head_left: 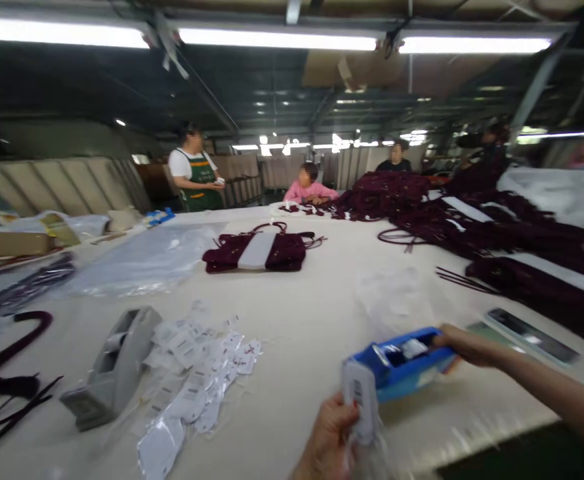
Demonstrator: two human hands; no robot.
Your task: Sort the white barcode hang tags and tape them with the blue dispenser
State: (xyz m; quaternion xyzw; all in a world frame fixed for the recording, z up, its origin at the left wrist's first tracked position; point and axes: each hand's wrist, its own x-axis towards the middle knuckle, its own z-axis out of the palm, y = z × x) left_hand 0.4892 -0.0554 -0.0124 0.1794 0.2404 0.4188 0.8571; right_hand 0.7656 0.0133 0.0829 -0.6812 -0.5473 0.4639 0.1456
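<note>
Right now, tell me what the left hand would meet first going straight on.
Past the white tag it holds, the left hand would likely meet the blue tape dispenser first, though depth is unclear.

A pale table (302,327) bears maroon bags (285,252); white tags (195,373) lie beside a grey dispenser (117,373).

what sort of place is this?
Likely a bag factory or workshop, probably a finishing or packing area: maroon bags heaped on a big table, a pile of white tags beside a grey tape dispenser, and tube lights overhead.
</note>
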